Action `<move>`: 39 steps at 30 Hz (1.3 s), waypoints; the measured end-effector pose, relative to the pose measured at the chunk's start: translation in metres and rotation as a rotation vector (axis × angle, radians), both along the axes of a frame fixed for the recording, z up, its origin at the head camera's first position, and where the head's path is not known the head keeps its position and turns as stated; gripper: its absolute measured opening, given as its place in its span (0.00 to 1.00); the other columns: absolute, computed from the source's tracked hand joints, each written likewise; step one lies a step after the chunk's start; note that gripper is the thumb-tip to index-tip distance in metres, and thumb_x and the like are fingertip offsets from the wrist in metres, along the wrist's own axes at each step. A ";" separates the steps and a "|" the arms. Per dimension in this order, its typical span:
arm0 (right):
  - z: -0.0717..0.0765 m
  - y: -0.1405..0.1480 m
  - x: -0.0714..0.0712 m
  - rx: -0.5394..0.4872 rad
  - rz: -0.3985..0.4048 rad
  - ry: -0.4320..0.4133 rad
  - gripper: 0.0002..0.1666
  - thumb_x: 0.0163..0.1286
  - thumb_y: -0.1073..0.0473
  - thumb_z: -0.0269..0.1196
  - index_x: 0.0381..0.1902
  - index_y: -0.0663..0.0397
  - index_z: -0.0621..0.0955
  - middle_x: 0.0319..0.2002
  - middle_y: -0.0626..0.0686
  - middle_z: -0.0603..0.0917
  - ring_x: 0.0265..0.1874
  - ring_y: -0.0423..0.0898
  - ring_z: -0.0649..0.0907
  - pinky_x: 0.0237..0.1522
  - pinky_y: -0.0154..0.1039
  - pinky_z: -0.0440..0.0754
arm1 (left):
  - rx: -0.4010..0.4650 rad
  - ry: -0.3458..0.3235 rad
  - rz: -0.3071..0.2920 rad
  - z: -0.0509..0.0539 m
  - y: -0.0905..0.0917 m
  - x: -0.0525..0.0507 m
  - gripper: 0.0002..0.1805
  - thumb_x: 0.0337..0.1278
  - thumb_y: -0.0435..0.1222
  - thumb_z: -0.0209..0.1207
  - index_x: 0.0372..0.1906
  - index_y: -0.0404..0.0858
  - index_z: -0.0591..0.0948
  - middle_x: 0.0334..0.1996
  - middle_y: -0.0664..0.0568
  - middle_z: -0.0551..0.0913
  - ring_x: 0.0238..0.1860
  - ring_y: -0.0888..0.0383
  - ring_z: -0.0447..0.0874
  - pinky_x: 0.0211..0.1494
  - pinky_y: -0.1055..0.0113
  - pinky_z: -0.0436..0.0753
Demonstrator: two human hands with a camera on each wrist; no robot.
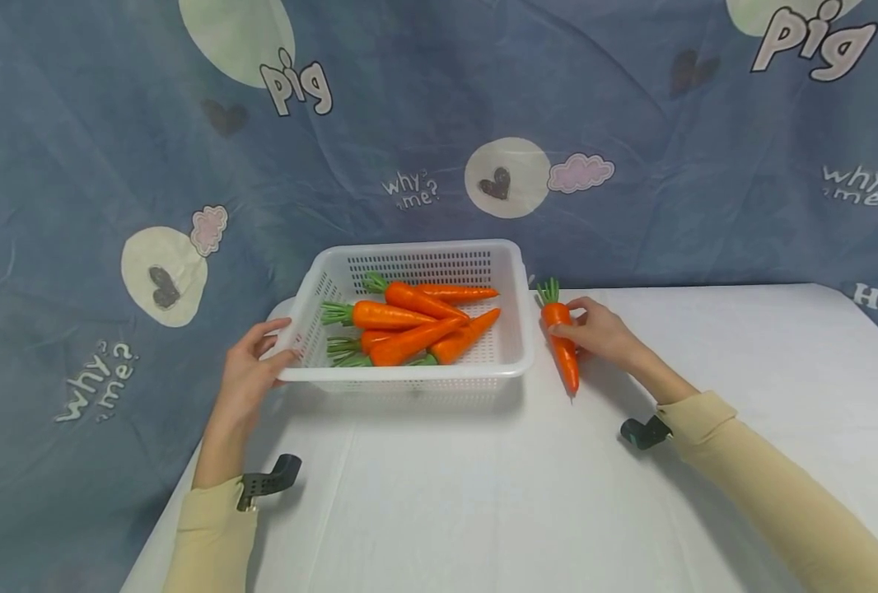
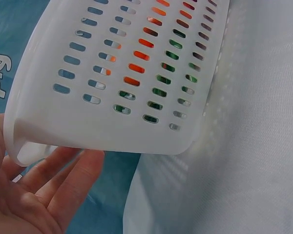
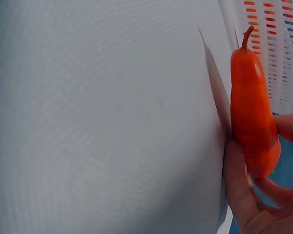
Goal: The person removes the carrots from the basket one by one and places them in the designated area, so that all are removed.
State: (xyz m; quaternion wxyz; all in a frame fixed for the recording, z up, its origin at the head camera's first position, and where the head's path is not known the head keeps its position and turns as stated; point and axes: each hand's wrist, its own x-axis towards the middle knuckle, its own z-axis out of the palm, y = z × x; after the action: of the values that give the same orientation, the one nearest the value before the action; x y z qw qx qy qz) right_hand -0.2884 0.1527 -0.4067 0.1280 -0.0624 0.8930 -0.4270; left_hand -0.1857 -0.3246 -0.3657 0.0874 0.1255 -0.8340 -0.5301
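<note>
1. The left hand (image 1: 249,366) gripped the left end of the white basket (image 1: 417,373), around the frame's centre.
2. The right hand (image 1: 604,333) pinched a single carrot (image 1: 563,356) right of centre, its leaves toward the top.
3. More carrots (image 1: 390,316) lay heaped inside the basket, mid-frame.

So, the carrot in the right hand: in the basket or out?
Out: the head view shows the carrot beside the basket, not inside, held in the right hand's fingers.
</note>
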 end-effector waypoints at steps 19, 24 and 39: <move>0.003 0.004 0.003 -0.058 0.017 -0.044 0.44 0.71 0.45 0.59 0.72 0.66 0.57 0.57 0.69 0.72 0.37 0.53 0.82 0.42 0.42 0.84 | 0.013 0.009 -0.015 0.002 0.000 0.002 0.32 0.60 0.30 0.57 0.71 0.41 0.68 0.60 0.40 0.74 0.51 0.51 0.75 0.37 0.69 0.82; 0.008 0.009 0.007 -0.051 0.013 -0.054 0.44 0.71 0.43 0.59 0.72 0.63 0.58 0.58 0.69 0.71 0.31 0.52 0.81 0.40 0.41 0.84 | 0.009 0.006 -0.028 0.002 -0.001 0.002 0.32 0.61 0.30 0.57 0.71 0.41 0.68 0.61 0.39 0.74 0.51 0.51 0.75 0.37 0.69 0.82; 0.023 0.012 0.017 0.033 0.044 0.134 0.34 0.71 0.52 0.60 0.68 0.62 0.66 0.49 0.64 0.75 0.32 0.55 0.79 0.32 0.43 0.85 | 0.014 0.003 -0.033 0.001 -0.003 0.001 0.32 0.61 0.30 0.56 0.71 0.41 0.67 0.62 0.39 0.74 0.52 0.50 0.74 0.37 0.70 0.82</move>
State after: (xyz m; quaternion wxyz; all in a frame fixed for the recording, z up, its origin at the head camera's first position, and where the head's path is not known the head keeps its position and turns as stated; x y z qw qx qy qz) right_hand -0.2711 0.1649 -0.3834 0.0781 -0.1081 0.9049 -0.4042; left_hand -0.1846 -0.3272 -0.3648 0.0790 0.1114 -0.8322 -0.5375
